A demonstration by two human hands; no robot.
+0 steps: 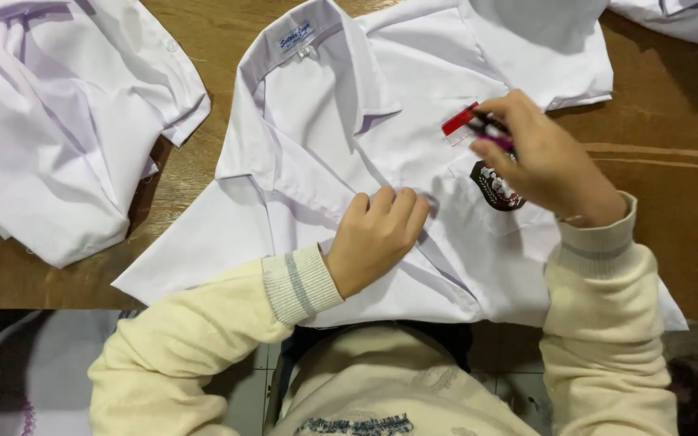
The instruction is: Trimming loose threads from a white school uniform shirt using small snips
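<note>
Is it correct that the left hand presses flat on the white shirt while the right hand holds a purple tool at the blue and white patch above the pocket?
Not quite. In the head view the patch is red and white, not blue and white. The rest holds: the left hand presses on the white shirt, and the right hand holds a purple tool at that patch above the pocket.

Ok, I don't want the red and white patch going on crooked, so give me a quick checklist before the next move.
1. Shirt lies flat on the wooden table: ok.
2. Left hand presses the shirt front down: ok.
3. Right hand grips a purple-handled tool at the patch: ok.
4. Patch sits above the dark badge: ok.
5. Patch lies straight: not ok, it looks tilted.
6. Tool tip on the patch: cannot tell, fingers hide it.
</note>
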